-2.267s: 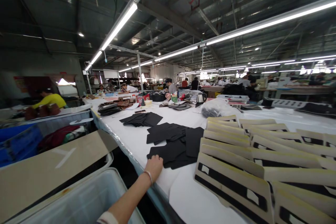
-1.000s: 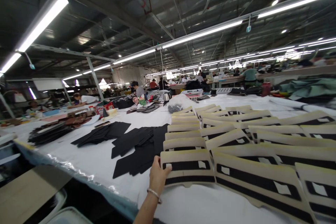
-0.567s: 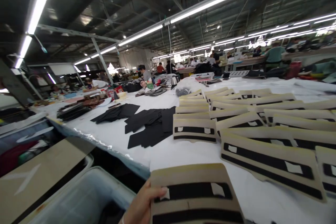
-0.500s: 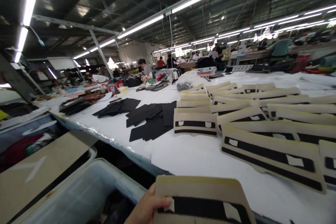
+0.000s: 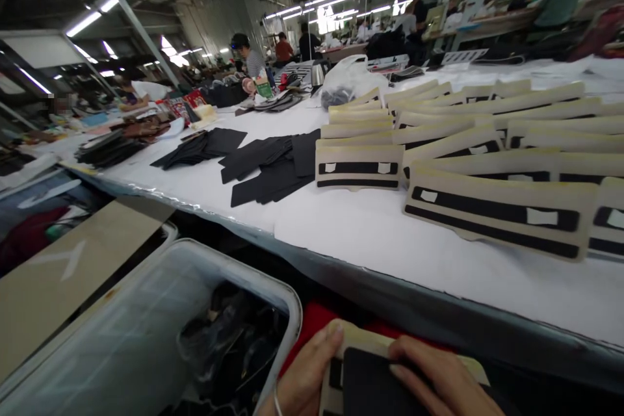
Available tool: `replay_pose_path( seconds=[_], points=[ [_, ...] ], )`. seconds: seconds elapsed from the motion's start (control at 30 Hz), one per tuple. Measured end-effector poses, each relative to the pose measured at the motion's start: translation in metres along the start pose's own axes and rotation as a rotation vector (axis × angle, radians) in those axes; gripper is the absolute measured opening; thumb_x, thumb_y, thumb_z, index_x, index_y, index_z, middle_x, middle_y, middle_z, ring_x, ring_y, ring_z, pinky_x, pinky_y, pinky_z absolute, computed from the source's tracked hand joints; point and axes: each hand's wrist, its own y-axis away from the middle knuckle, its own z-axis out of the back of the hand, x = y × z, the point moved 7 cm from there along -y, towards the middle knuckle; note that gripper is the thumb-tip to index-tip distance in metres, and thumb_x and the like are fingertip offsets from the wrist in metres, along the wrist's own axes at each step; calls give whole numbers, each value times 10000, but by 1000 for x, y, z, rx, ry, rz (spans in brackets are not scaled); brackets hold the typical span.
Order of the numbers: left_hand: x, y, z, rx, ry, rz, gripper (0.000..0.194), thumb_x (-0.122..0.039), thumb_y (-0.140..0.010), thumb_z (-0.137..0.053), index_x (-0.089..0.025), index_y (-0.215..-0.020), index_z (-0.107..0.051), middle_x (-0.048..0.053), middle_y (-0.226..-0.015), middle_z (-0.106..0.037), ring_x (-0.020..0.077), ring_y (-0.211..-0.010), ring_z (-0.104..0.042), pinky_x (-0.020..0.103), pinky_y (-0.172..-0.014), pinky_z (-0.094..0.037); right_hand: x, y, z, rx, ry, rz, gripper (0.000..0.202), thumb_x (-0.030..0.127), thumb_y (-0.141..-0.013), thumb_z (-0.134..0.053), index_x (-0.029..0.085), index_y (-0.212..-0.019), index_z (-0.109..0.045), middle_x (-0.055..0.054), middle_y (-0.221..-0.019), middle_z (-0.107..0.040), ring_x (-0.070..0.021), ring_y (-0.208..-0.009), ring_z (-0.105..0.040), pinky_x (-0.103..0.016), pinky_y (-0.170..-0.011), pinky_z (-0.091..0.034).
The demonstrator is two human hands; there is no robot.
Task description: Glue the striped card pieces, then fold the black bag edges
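At the bottom of the view my left hand (image 5: pixel 308 374) grips the left edge of a beige panel (image 5: pixel 363 335), thumb near its top corner. The panel has a yellowish upper edge and dark strips. A flat black rectangular piece (image 5: pixel 366 385) lies over its front. My right hand (image 5: pixel 441 377) is closed on the black piece, fingers bent over its upper edge against the panel. The lower part of both pieces is cut off by the frame. Similar beige panels (image 5: pixel 492 211) with black strips and white patches stand on the white table (image 5: pixel 341 234).
Black rectangular pieces (image 5: pixel 275 166) lie in loose piles on the table. Left of my hands is a pale plastic bin (image 5: pixel 141 331) with dark items and clear plastic inside. A cardboard sheet (image 5: pixel 82 273) lies beyond it. People work in the background.
The view has tilted down. The beige panel has come lower and nearer my body. My right hand has entered view with a black piece, now laid over the panel's front.
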Motion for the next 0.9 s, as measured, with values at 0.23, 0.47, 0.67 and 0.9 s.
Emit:
replay_pose_path(
  seconds=[0.23,0.47,0.67,0.9],
  points=[
    [6,-2,0,86,40,-34,581,-592,-931,-395,-136,-1249,-565,102,-989,-702,221,-945,-640,343,-871,-440,-9,-11,-34,148,219,25,271,334,-1008,-360,245,-868,-574,-2,-826,-662,-170,-749,-637,-265,-676,-458],
    [-6,6,-19,220,-58,-66,491,-395,-777,-744,-166,-1181,-586,50,-1018,-648,140,-873,-575,260,-779,-388,-12,-13,-35,148,230,47,276,355,-1018,-346,251,-876,-558,11,-827,-650,-158,-755,-639,-267,-690,-463],
    [-10,7,-24,249,-101,-81,449,-410,-810,-712,-164,-1167,-596,45,-1002,-635,135,-885,-551,263,-798,-370,1,-16,-27,74,238,127,276,356,-1005,-365,258,-864,-582,4,-793,-680,-159,-710,-665,-241,-655,-501],
    [-13,9,-24,220,-190,-98,518,-502,-792,-700,-154,-1164,-610,35,-956,-618,115,-810,-520,231,-721,-358,10,-17,-21,28,237,177,313,372,-1004,-345,265,-863,-603,-10,-847,-717,-171,-769,-696,-230,-660,-529]
  ],
)
